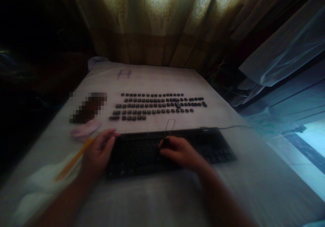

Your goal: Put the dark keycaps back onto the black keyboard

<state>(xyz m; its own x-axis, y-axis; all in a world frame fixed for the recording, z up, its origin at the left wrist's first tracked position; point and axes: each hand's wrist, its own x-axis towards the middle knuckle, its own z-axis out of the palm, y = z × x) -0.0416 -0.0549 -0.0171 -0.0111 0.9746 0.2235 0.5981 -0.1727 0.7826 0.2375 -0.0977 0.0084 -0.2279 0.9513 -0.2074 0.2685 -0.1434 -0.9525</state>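
A black keyboard lies on a white cloth-covered table, most of its keys taken off. My left hand grips its left end, fingers curled over the edge. My right hand rests on the keyboard's middle, fingers pinched round what looks like a small dark keycap. Several loose keycaps are laid out in rows on the cloth beyond the keyboard. A thin wire puller loop lies just behind the keyboard.
A yellow-orange stick and a pink cloth lie left of my left hand. A blurred dark object sits at the left. Curtains hang behind the table. The keyboard's cable runs off right.
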